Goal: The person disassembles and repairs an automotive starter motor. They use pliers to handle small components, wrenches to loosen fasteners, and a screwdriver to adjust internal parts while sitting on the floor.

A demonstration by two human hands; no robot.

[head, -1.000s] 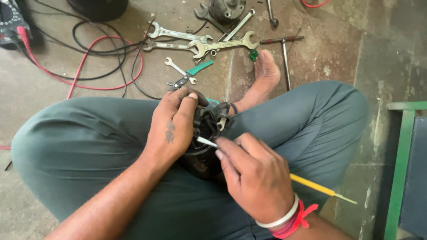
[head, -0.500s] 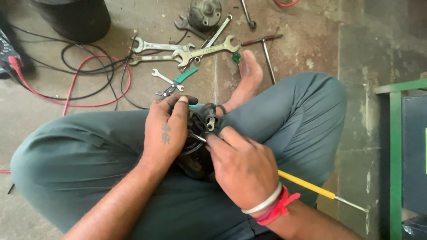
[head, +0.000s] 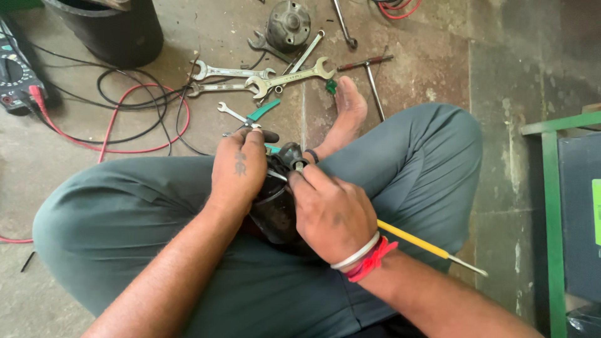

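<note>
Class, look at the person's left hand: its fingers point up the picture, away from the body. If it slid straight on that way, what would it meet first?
Probably the small green-handled tool on the concrete floor just beyond the left hand, though depth is hard to judge.

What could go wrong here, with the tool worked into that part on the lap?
1. The screwdriver tip points toward the left hand steadying the dark part; a slip could jab its fingers.
2. The part rests only on crossed legs, so prying might roll it off.
3. The bare foot lies beside loose wrenches.
</note>
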